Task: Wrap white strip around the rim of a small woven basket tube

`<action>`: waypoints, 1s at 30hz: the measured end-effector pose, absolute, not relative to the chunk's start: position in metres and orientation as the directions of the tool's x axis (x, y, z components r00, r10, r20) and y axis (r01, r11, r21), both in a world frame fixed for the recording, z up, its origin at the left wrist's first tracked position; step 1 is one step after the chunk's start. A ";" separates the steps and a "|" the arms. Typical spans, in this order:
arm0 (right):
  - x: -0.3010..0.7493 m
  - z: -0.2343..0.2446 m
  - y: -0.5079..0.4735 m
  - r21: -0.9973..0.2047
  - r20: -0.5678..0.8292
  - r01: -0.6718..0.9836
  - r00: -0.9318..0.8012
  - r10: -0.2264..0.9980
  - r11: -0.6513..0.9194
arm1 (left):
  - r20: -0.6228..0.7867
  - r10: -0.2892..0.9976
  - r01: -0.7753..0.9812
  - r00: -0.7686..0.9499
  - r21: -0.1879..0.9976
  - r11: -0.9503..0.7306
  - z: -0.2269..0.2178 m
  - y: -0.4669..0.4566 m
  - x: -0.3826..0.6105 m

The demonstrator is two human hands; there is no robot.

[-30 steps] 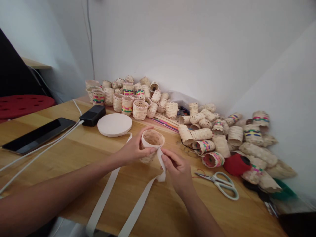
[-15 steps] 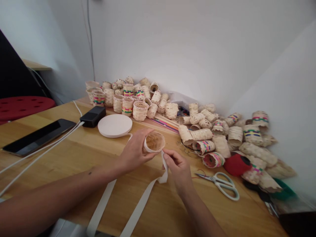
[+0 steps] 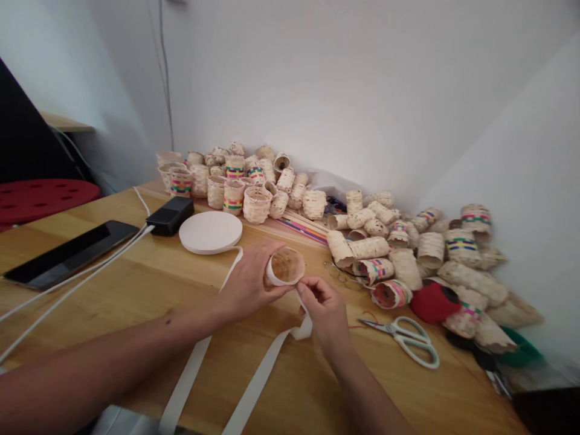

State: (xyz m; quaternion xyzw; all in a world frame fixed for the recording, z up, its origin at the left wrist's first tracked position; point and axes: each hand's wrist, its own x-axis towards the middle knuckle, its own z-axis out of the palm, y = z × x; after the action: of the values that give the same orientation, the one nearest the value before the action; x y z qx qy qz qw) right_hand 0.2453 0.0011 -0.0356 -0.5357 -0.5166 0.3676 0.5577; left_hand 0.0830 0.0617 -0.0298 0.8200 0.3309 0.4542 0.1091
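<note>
As the pale woven basket, clasped in the left hand, is tipped mouth-forward, white flat tape is pinched by the right hand.

small basket, white tape, scissors

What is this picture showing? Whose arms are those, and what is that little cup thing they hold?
There is no machine: these are a person's two bare arms, filmed by a camera worn on their head, looking down. The left hand grips a small pale woven straw basket, tipped so you see inside. The right hand pinches a flat white strip that runs up to the basket's rim. On the wooden table lie a round white roll, white-handled scissors, a black phone and a heap of similar little baskets.
</note>
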 end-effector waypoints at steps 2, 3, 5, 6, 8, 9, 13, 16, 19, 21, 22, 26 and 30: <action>0.246 -0.034 0.001 -0.978 0.173 0.147 0.200 0.964 0.145 | 0.611 0.709 0.415 0.351 0.578 -0.703 -0.028 0.062 0.083; 0.247 -0.033 0.001 -0.979 0.169 0.146 0.205 0.964 0.141 | 0.561 0.754 0.385 0.341 0.648 -0.657 -0.028 0.063 0.082; 0.250 -0.032 0.002 -0.982 0.160 0.139 0.219 0.963 0.131 | 0.444 0.831 0.287 0.334 0.792 -0.538 -0.028 0.066 0.082; 0.251 -0.032 0.003 -0.983 0.153 0.136 0.226 0.962 0.124 | 0.392 0.855 0.224 0.340 0.849 -0.479 -0.028 0.069 0.082; 0.255 -0.032 0.004 -0.986 0.141 0.126 0.242 0.960 0.113 | 0.331 0.870 0.097 0.366 0.916 -0.389 -0.032 0.076 0.082; 0.256 -0.031 0.005 -0.987 0.136 0.118 0.253 0.958 0.109 | 0.321 0.865 0.040 0.387 0.931 -0.364 -0.034 0.080 0.082; 0.258 -0.031 0.007 -0.990 0.136 0.087 0.312 0.940 0.114 | 0.419 0.842 -0.012 0.341 0.897 -0.441 -0.037 0.094 0.079; 0.259 -0.031 0.009 -0.984 0.172 0.109 0.354 0.919 0.142 | 0.572 0.810 0.242 0.130 0.774 -0.585 -0.026 0.088 0.076; 0.260 -0.034 0.010 -0.976 0.203 0.148 0.357 0.912 0.159 | 0.623 0.738 0.309 0.258 0.671 -0.674 -0.014 0.066 0.077; 0.260 -0.035 0.009 -0.970 0.221 0.179 0.345 0.912 0.167 | 0.539 0.717 0.266 0.442 0.684 -0.679 -0.013 0.051 0.081; 0.259 -0.036 0.009 -0.967 0.227 0.189 0.337 0.914 0.170 | 0.483 0.723 0.259 0.495 0.712 -0.653 -0.015 0.046 0.084; 0.257 -0.039 0.006 -0.910 0.337 0.344 0.283 0.898 0.233 | 0.284 0.795 0.207 0.536 0.869 -0.450 -0.030 0.043 0.093; 0.255 -0.042 0.002 -0.734 0.512 0.584 0.139 0.847 0.348 | 0.171 0.837 0.161 0.520 0.942 -0.293 -0.034 0.047 0.094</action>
State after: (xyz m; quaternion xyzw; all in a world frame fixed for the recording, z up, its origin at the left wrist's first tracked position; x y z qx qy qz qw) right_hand 0.2550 0.0021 -0.0418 -0.5563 -0.6431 0.1293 0.5102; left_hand 0.0937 0.0466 -0.0336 0.7247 0.3442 0.3483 0.4849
